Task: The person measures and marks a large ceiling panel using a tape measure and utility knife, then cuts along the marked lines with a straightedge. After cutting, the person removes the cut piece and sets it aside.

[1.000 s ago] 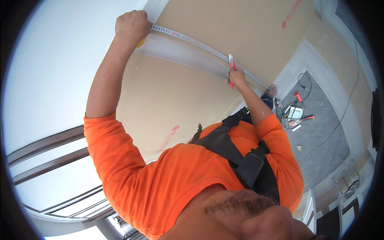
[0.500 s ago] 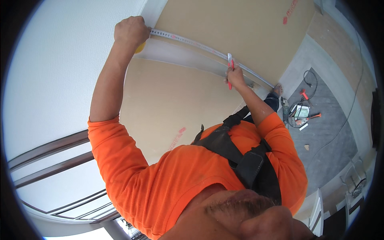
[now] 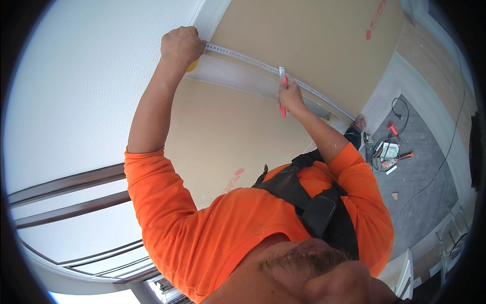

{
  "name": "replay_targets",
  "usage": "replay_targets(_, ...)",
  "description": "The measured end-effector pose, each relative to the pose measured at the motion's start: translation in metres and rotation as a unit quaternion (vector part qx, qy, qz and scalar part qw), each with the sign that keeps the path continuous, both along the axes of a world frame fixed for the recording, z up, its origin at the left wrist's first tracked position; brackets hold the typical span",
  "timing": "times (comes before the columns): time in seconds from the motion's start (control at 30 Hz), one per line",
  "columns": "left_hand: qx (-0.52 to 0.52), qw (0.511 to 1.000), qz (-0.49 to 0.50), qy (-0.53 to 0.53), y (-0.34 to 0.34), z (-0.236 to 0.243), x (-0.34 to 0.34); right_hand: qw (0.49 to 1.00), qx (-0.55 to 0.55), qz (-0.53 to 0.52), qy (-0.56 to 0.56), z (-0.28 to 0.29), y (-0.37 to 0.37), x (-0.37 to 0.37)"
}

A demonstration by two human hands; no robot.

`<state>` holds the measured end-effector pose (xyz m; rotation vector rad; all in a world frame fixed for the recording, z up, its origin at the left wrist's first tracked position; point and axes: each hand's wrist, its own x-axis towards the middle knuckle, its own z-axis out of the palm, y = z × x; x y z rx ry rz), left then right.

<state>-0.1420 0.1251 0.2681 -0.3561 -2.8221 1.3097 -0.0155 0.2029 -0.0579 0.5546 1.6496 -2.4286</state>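
My left hand (image 3: 181, 46) is closed on a tape measure with a yellow case (image 3: 192, 66), mostly hidden by it, at the edge of the white textured wall (image 3: 91, 86). The extended blade (image 3: 238, 57) runs diagonally along a tan board (image 3: 314, 40) down to my bare foot (image 3: 360, 124). My right hand (image 3: 290, 95) grips a red tool (image 3: 283, 110) with a flat silvery upper end, held upright against the tape about midway along it. A second tan board surface (image 3: 223, 126) lies behind my arms, beside a pale strip.
A grey mat (image 3: 422, 192) at the right holds a grinder (image 3: 368, 147), a red-handled tool (image 3: 392, 129), black cables (image 3: 400, 106), an orange-handled tool (image 3: 405, 156) and small packets (image 3: 389, 151). A metal stand (image 3: 455, 238) is at the lower right; dark-framed panels (image 3: 76, 213) at lower left.
My right hand with the red tool has slid a little leftward along the tape, toward my left hand. The surroundings sit slightly farther right and down in the view.
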Motion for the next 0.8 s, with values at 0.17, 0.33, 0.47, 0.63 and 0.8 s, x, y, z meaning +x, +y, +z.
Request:
replay_targets(0.17, 0.002, 1.000, -0.013, 0.006, -0.003, -0.002, -0.002, 1.000, 0.022, -0.001, -0.016, -0.011, 0.004, -0.003)
replay_targets(0.33, 0.011, 1.000, -0.014, 0.004, -0.003, -0.001, -0.001, 1.000, 0.002, -0.003, -0.013, -0.003, 0.003, 0.004)
replay_targets(0.47, 0.000, 0.999, -0.031, 0.017, -0.005, -0.004, -0.001, 1.000, -0.009, -0.006, -0.011, 0.002, 0.004, 0.002)
replay_targets(0.63, 0.003, 0.999, -0.032, 0.019, -0.004, -0.004, -0.001, 1.000, 0.000, -0.004, -0.020, 0.000, 0.003, 0.000)
replay_targets(0.8, 0.005, 0.999, -0.031, 0.016, -0.004, -0.003, 0.000, 1.000, 0.008, -0.003, -0.011, 0.003, 0.003, -0.001)
